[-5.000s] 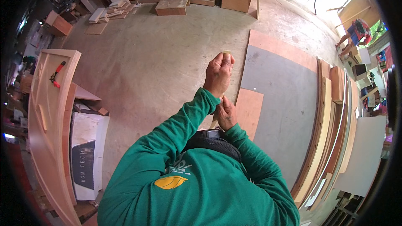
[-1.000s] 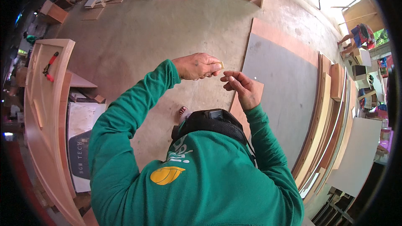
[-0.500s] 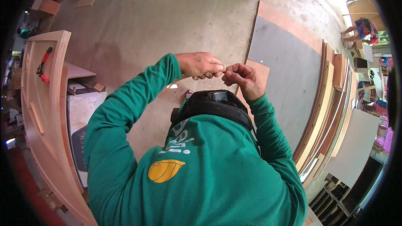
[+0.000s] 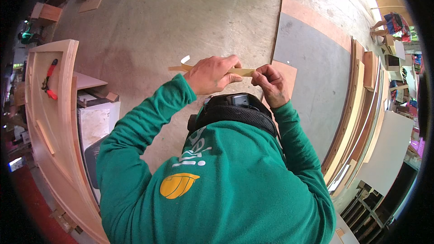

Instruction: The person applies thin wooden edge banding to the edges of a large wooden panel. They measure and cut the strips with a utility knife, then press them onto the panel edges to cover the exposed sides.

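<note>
I see both hands raised in front of the chest, above the concrete floor. The left hand is closed around a thin, pale wooden strip, with the thumb pressed along its lower edge. The strip runs roughly level between the two hands; its left end projects past the left knuckles and a small white chip sits just above that end. The right hand pinches the right end of the same strip between fingertips and thumb, so both hands grip it and it hangs clear of the floor.

Both arms wear green sleeves of a sweatshirt with a yellow emblem on the front. A black padded strap with a small device sits at the chest, just below the hands.

To the left I see a curved wooden frame, and a red-handled pair of pliers lies on it, well apart from the hands. A white slab lies beside the frame. To the right, a grey sheet lies flat on the floor next to a brown plywood panel, and long wooden boards are stacked along its far edge. A small plywood offcut lies on the floor just beyond the right hand
</note>
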